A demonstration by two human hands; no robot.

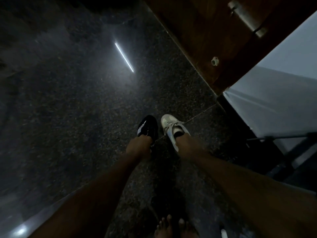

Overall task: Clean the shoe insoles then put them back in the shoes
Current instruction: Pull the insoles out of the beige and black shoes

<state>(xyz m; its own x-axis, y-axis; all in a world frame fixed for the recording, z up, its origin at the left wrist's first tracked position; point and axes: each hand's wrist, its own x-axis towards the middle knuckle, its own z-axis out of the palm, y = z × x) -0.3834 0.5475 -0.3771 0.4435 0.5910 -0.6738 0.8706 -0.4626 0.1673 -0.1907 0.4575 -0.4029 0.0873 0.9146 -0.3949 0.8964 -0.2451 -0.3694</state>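
the left hand (pixel 139 146) grips the black shoe (pixel 147 125) at its heel end, the fingers curled into the opening and hidden there. the right hand (pixel 187 145) grips the pale laced shoe (pixel 171 125) the same way, at the collar behind the laces. both shoes sit below the lower corner of the wooden door (pixel 214 40), side by side and just apart, toes pointing away from the person. the black shoe is the farther of the two from the door. whether they rest on the dark speckled floor (pixel 77 117) or hang just above it is not clear. no insole shows in the dim light.

on the door are a metal latch (pixel 247 18) near its top and a small round knob (pixel 214 61) lower down. a pale sheet (pixel 283 100) lies along the door's right edge. left of the door a bright streak of reflected light (pixel 123 57) crosses the floor. well below the door, at the frame's bottom edge, bare toes (pixel 169 224) stand on the floor.
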